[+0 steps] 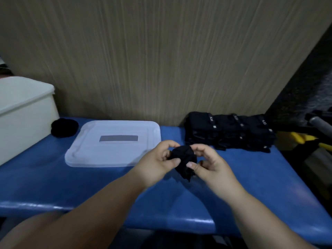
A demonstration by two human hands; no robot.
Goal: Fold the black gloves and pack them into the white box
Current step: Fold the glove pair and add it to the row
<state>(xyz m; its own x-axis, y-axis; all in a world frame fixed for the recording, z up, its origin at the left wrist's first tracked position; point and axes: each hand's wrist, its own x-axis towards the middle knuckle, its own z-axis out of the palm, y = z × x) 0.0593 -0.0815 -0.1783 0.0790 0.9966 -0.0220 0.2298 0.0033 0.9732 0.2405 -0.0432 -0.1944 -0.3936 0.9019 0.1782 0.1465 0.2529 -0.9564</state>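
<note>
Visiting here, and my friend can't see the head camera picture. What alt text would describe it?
The left hand and right hand pinch a bunched black glove over a blue table. A translucent lid lies flat to their left, a black bundle sits beside a white box farther left, and a stack of black gloves sits at right.

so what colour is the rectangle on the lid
Grey rectangle on the translucent lid, seen in the head view.

Blue bench (53,177), wood-grain wall (161,60) behind; clear lid (89,155) w/ grey label (118,138), flat on bench; yellow item (301,138) far rt
</note>
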